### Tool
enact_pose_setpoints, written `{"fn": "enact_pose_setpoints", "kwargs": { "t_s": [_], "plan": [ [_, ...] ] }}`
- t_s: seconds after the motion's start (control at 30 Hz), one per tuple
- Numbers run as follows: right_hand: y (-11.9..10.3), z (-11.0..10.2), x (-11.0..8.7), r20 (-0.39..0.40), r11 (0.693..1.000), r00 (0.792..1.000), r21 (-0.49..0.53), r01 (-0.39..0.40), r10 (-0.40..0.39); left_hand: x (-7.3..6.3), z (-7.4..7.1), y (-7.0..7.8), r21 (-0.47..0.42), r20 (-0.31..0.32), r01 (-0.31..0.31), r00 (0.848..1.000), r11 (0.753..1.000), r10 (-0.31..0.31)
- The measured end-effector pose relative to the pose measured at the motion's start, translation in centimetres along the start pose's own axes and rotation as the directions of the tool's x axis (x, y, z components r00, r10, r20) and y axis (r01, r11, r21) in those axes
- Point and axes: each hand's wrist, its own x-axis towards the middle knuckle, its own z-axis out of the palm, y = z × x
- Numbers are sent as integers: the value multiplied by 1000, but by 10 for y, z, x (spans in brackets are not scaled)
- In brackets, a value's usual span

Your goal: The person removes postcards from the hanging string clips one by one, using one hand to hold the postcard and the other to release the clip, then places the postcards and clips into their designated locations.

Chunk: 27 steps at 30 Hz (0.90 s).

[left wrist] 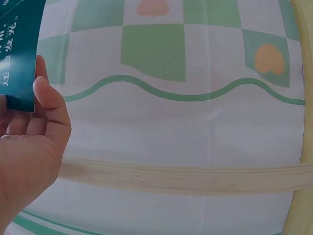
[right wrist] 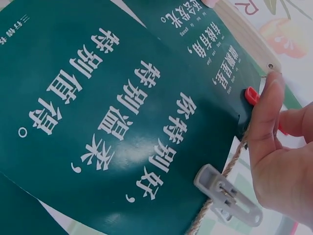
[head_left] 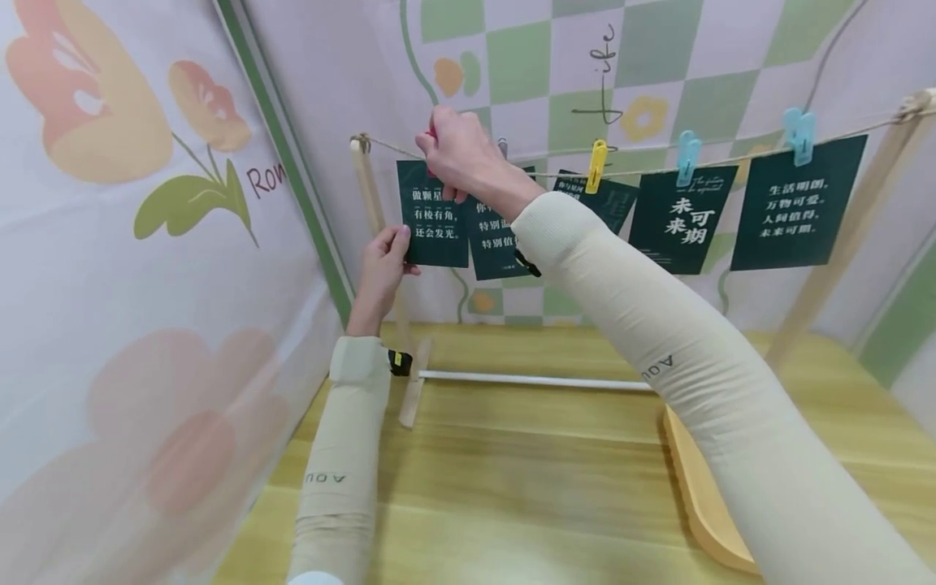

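Observation:
My left hand (head_left: pixel 382 268) pinches a dark green card (head_left: pixel 436 248) by its lower left edge, thumb in front and fingers behind. White writing covers the card, which hangs at the left end of a twine line (right wrist: pixel 239 152). At the card's top edge my right hand (head_left: pixel 471 154) pinches a red clothespin (right wrist: pixel 252 96), mostly hidden by the fingers. The clothespin's tip lies over the card in the right wrist view. Beside it, a second green card (right wrist: pixel 107 112) hangs from the line by a grey clothespin (right wrist: pixel 222 191).
Farther right, more green cards hang from a yellow clothespin (head_left: pixel 595 166) and blue clothespins (head_left: pixel 688 158). Wooden posts (head_left: pixel 841 236) carry the line, with a white rod (head_left: pixel 534 379) low between them. An orange tray (head_left: pixel 702 496) lies on the wooden table (head_left: pixel 512 479), partly behind the right arm.

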Motion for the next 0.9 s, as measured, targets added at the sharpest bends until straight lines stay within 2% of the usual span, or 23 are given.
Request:
{"fn": "enact_pose_setpoints", "kwargs": {
  "t_s": [0.2, 0.37, 0.63, 0.9],
  "plan": [
    [0, -4, -1, 17, 999, 999, -14, 33, -33, -1, 2, 0, 2, -13, 9, 1000, 1000, -9],
    [-3, -9, -2, 6, 998, 998, -28, 56, -56, -1, 3, 2, -3, -13, -12, 1000, 1000, 12],
    [-6, -14, -6, -65, 987, 986, -47, 154, -157, -2, 2, 6, -14, -27, -24, 999, 1000, 24],
    [-6, -18, -4, -155, 976, 964, -5, 218, -216, -4, 0, 10, 39, -32, -41, 999, 998, 42]
  ]
}}
